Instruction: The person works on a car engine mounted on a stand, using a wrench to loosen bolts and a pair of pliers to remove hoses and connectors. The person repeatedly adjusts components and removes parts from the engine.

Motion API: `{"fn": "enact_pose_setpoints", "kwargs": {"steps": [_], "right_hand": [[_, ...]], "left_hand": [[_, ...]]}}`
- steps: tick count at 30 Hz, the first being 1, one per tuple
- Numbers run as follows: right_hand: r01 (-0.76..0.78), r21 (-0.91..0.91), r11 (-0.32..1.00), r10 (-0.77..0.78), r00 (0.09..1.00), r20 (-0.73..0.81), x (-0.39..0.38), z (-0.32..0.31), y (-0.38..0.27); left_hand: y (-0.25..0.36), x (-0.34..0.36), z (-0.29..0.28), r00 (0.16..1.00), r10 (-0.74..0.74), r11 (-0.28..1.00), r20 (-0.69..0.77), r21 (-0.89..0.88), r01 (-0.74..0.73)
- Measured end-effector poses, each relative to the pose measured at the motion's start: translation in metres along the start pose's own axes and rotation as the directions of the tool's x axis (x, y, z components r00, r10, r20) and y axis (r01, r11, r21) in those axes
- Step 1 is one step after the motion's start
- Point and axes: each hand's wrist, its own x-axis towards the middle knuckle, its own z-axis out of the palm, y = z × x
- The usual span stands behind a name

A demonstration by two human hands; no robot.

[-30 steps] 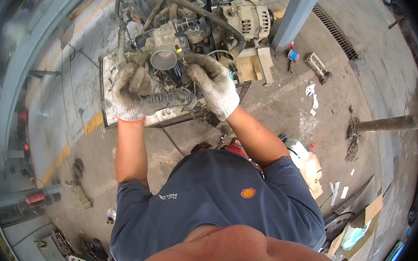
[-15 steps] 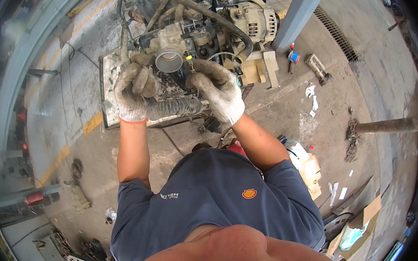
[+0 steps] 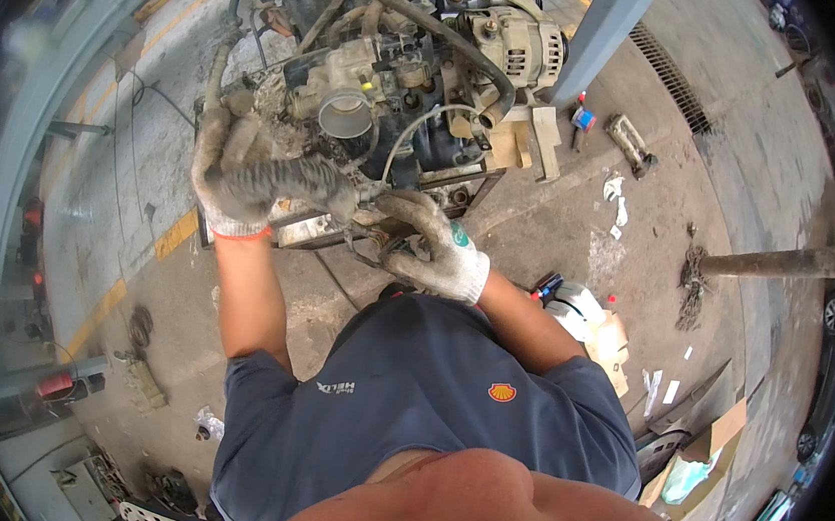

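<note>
A grey-brown ribbed air hose (image 3: 290, 180), smeared by motion, lies across in front of a dusty engine (image 3: 395, 73). My left hand (image 3: 215, 166), in a dirty white knit glove, closes around the hose's left part; some fingers are blurred. By the hose's right end my gloved right hand (image 3: 439, 248) has its fingers curled in. Thin brownish wiring (image 3: 369, 241) shows beside those fingertips, and what they grip is unclear. Above the hose, a round metal throttle opening (image 3: 345, 115) faces me, with a small yellow cap (image 3: 367, 86) behind it.
An alternator (image 3: 518, 49) sits at the engine's right, next to a blue-grey post (image 3: 610, 33). A metal part (image 3: 630, 145) and a small blue bottle (image 3: 583, 119) stand on the floor. Cardboard (image 3: 610, 349) lies right of my body; a pole (image 3: 774, 262) juts in from the right.
My left hand has moved left and down from beside the throttle opening, the hose swinging up and left with it. My right hand has come down toward me, away from the yellow-capped part.
</note>
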Motion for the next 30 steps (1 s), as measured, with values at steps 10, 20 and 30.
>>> {"fn": "enact_pose_setpoints", "kwargs": {"steps": [10, 20, 30], "right_hand": [[-0.276, 0.306, 0.911, 0.264, 0.961, 0.083, 0.005, 0.016, -0.020], [0.078, 0.693, 0.717, 0.524, 0.596, -0.609, 0.017, -0.014, 0.076], [-0.115, 0.428, 0.896, 0.392, 0.657, -0.644, 0.017, -0.027, 0.074]], "left_hand": [[0.019, 0.012, -0.013, 1.000, 0.022, 0.997, -0.007, -0.067, -0.022], [-0.001, 0.007, -0.019, 1.000, -0.004, 0.999, 0.027, -0.050, 0.006], [-0.016, 0.007, -0.025, 0.989, 0.030, 0.997, -0.143, -0.068, -0.040]]}}
